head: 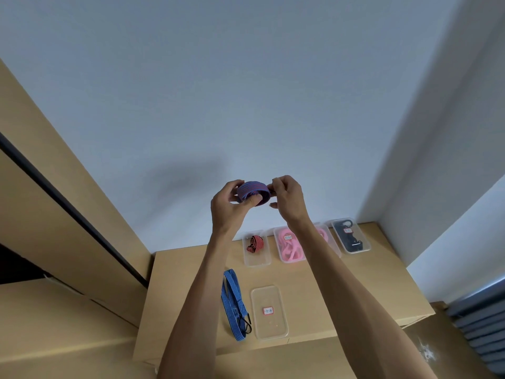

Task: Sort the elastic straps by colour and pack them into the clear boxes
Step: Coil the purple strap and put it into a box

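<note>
1. Both hands are up in front of the wall, well above the cardboard box top (369, 283), holding a rolled-up strap (252, 190) with blue and red stripes between them.
2. Left hand (228, 207) has fingers and thumb curled round the roll's left side; right hand (287, 196) pinches its right edge.
3. On the cardboard box top, near the front edge, sits an empty clear box (269, 313) with a little red-framed label inside.
4. Just left of that empty box lies a blue striped strap (232, 302), loose, with black hooks at its near end.
5. Behind the empty box, along the wall: a box with a red-black strap (255, 243), a box of pink straps (291, 246), then one with black straps (351, 236) farthest right.
</note>
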